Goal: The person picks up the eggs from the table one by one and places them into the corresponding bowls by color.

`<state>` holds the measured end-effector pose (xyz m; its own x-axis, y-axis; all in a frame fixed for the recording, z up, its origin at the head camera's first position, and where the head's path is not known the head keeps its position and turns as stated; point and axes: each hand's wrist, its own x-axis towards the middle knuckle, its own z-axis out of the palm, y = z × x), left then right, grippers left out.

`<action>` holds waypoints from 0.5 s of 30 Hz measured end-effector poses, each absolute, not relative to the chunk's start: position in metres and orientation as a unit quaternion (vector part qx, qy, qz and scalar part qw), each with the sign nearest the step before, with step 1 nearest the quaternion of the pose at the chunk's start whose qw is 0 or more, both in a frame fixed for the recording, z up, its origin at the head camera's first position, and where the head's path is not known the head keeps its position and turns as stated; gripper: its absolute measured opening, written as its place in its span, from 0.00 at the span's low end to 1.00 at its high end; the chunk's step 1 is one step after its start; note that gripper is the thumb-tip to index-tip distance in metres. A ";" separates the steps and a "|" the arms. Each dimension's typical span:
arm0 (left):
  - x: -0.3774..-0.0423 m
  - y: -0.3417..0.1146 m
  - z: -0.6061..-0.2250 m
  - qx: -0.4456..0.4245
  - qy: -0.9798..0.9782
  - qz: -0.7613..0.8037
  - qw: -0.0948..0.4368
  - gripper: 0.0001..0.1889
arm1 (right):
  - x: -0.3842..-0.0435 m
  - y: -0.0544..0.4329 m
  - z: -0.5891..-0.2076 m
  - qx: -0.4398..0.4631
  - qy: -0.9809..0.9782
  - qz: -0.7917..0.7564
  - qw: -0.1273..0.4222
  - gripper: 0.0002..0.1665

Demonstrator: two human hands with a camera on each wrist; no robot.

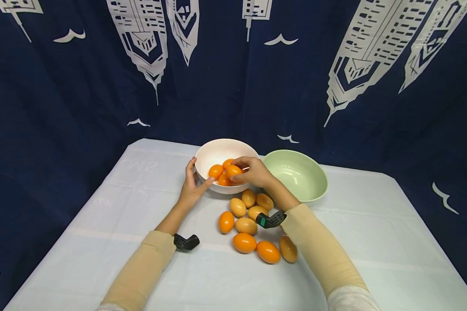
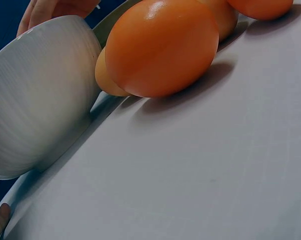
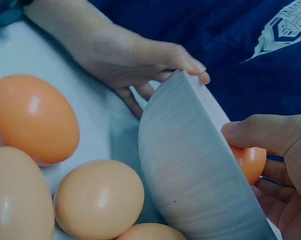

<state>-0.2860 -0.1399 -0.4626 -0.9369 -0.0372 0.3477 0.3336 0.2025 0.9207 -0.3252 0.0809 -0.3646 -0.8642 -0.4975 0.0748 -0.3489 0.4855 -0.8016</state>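
A white bowl [image 1: 208, 151] stands at the back of the table with several orange eggs [image 1: 215, 172] inside. My left hand [image 1: 192, 190] holds its left side, thumb on the rim and fingers around the outer wall, as the right wrist view also shows. Inside the bowl, near the right rim, my right hand [image 1: 257, 173] pinches an orange egg [image 1: 234, 171] between thumb and fingers. That egg [image 3: 253, 162] is partly hidden by the bowl wall in the right wrist view. The left wrist view catches the bowl's outside [image 2: 45, 90] and a large orange egg [image 2: 160, 47] beside it.
A green bowl [image 1: 295, 172] stands right of the white one, behind my right forearm. In front lie several tan eggs [image 1: 246, 226] and 3 orange eggs [image 1: 244, 242], some close under that forearm. A dark blue printed curtain [image 1: 225, 95] hangs behind the white-covered table [image 1: 140, 190].
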 end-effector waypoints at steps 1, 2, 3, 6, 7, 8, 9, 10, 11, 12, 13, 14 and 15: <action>-0.286 -0.140 -0.463 -0.097 -0.760 -0.625 0.149 0.44 | -0.326 0.080 -0.366 -0.250 0.862 -0.434 0.083 0.27; -0.286 -0.140 -0.463 -0.097 -0.759 -0.626 0.150 0.44 | -0.327 0.079 -0.366 -0.251 0.866 -0.424 0.083 0.27; -0.285 -0.140 -0.463 -0.098 -0.758 -0.627 0.150 0.44 | -0.328 0.078 -0.367 -0.253 0.870 -0.415 0.082 0.27; -0.285 -0.140 -0.463 -0.100 -0.757 -0.629 0.149 0.44 | -0.329 0.075 -0.368 -0.257 0.883 -0.384 0.080 0.27; -0.285 -0.140 -0.463 -0.101 -0.757 -0.628 0.149 0.44 | -0.330 0.074 -0.368 -0.256 0.887 -0.376 0.080 0.27; -0.285 -0.140 -0.463 -0.101 -0.757 -0.628 0.148 0.44 | -0.330 0.074 -0.368 -0.256 0.890 -0.368 0.079 0.27; -0.285 -0.140 -0.464 -0.101 -0.759 -0.626 0.148 0.44 | -0.331 0.073 -0.369 -0.257 0.893 -0.361 0.078 0.26; -0.285 -0.140 -0.464 -0.101 -0.759 -0.626 0.147 0.44 | -0.331 0.072 -0.369 -0.257 0.895 -0.355 0.078 0.26; -0.285 -0.140 -0.464 -0.100 -0.759 -0.626 0.147 0.44 | -0.331 0.072 -0.369 -0.257 0.897 -0.350 0.078 0.26; -0.285 -0.140 -0.463 -0.099 -0.759 -0.626 0.146 0.44 | -0.331 0.071 -0.369 -0.257 0.899 -0.347 0.079 0.26; -0.286 -0.140 -0.463 -0.098 -0.759 -0.627 0.147 0.44 | -0.332 0.070 -0.369 -0.257 0.900 -0.343 0.080 0.26; -0.286 -0.140 -0.463 -0.098 -0.758 -0.628 0.147 0.44 | -0.332 0.069 -0.369 -0.256 0.902 -0.339 0.082 0.26; -0.286 -0.140 -0.463 -0.097 -0.757 -0.629 0.147 0.44 | -0.332 0.069 -0.370 -0.256 0.903 -0.335 0.085 0.26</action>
<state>-0.2858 -0.1398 -0.4632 -0.9377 -0.0375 0.3455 0.3327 0.1902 0.9236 -0.3317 0.0687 -0.3696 -0.8542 -0.5197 0.0176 -0.4051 0.6439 -0.6491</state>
